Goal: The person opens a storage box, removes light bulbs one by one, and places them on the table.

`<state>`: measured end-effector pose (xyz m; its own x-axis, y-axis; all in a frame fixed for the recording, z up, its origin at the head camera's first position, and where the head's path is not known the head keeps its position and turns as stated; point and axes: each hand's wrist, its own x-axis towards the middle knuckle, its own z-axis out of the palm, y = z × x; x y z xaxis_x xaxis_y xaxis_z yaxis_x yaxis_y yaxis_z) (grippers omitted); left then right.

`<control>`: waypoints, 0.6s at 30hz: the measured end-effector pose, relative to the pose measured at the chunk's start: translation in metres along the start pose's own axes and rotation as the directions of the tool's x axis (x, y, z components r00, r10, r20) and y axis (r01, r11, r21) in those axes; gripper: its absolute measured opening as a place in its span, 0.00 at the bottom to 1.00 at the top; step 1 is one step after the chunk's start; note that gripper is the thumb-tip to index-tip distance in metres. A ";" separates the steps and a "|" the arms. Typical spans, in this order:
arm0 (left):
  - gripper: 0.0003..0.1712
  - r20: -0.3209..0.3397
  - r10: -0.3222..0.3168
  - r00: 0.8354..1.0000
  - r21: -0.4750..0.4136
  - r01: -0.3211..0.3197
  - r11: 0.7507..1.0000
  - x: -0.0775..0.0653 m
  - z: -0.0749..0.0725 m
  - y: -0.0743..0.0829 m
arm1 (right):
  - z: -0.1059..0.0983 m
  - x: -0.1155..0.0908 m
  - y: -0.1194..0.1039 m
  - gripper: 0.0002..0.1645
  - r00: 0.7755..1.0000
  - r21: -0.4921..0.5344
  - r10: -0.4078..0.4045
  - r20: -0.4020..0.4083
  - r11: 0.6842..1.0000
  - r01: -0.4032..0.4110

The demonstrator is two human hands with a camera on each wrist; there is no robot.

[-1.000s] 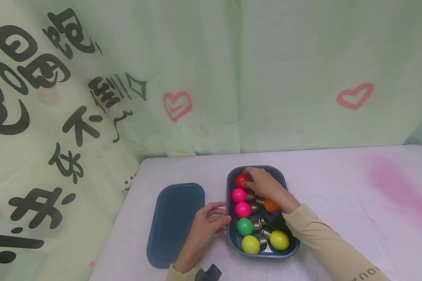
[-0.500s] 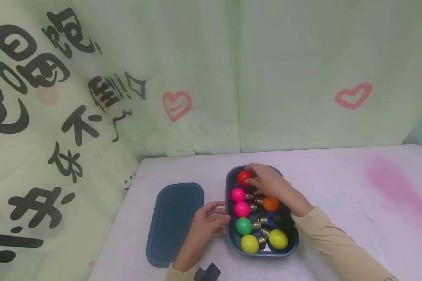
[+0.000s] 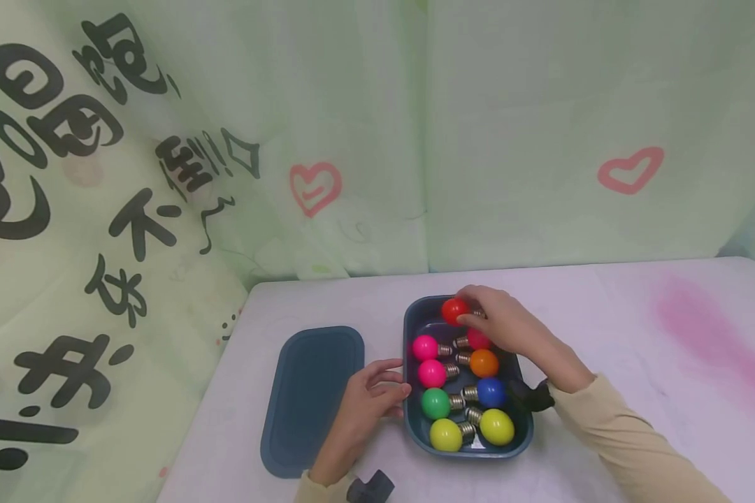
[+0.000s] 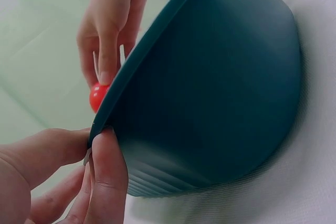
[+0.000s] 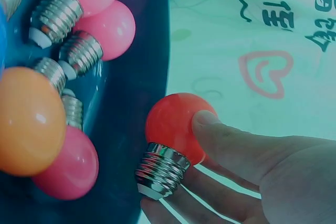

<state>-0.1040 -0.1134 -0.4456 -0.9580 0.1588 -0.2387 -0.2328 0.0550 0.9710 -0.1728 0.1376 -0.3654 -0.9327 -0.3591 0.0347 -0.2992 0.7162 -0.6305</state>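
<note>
My right hand (image 3: 500, 318) pinches a red light bulb (image 3: 455, 311) by its globe at the far end of a dark blue box (image 3: 405, 409). In the right wrist view the red bulb's metal screw base (image 5: 163, 169) points away from the palm. At the box's left side my left hand (image 3: 371, 405) holds the rim, thumb at the edge and a finger (image 4: 107, 166) against the outer wall. Inside lie two pink bulbs (image 3: 425, 347), a green bulb (image 3: 435, 403), two yellow bulbs (image 3: 446, 435), a blue bulb (image 3: 491, 392), an orange bulb (image 3: 484, 363) and a deeper pink-red bulb (image 3: 478, 339).
A flat dark blue lid (image 3: 314, 398) lies left of the box on the white tablecloth (image 3: 604, 335). Behind the table hangs a pale green curtain (image 3: 516, 175) with hearts and black lettering. A black wrist device (image 3: 531, 397) on the right arm overlaps the box's right rim.
My right hand has drawn the red bulb rightward and slightly up from the far left of the box, uncovering the pink-red bulb. My left hand has stayed at the rim.
</note>
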 end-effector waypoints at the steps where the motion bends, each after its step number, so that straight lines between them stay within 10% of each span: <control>1: 0.27 0.002 0.002 1.000 -0.003 -0.002 1.000 0.000 0.000 0.000 | -0.001 -0.001 0.002 0.26 1.000 -0.001 0.002 -0.002 1.000 -0.002; 18: 0.29 0.017 0.005 1.000 -0.034 -0.005 0.999 0.001 0.000 -0.002 | -0.026 -0.019 0.021 0.28 0.997 -0.035 0.003 -0.074 0.999 -0.006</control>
<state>-0.1043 -0.1136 -0.4475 -0.9562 0.1761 -0.2339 -0.2338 0.0211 0.9720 -0.1669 0.1748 -0.3585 -0.9460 -0.3114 0.0904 -0.3008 0.7387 -0.6033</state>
